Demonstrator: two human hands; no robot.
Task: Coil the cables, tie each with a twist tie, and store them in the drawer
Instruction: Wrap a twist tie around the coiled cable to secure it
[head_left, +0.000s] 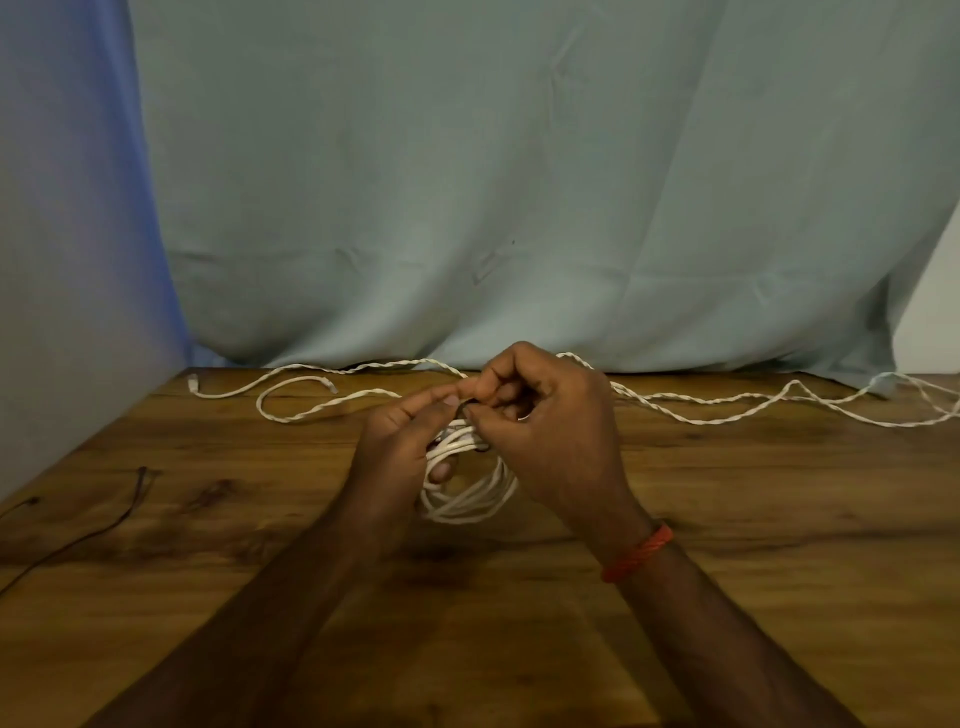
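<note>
A coiled white cable (470, 493) is held just above the wooden table (727, 519) at the centre. My left hand (402, 447) grips the top of the coil, with fingers curled through its loops. My right hand (550, 431) pinches a small dark twist tie (470, 410) at the top of the coil, where both thumbs and forefingers meet. A second white cable, twisted (727, 402), lies loose along the back of the table, with plug ends at the far left (193, 382). No drawer is in view.
A thin dark wire (104, 530) lies on the table's left side, running off the near left edge. A pale cloth backdrop (519, 182) hangs behind the table. An orange band sits on my right wrist (638, 553).
</note>
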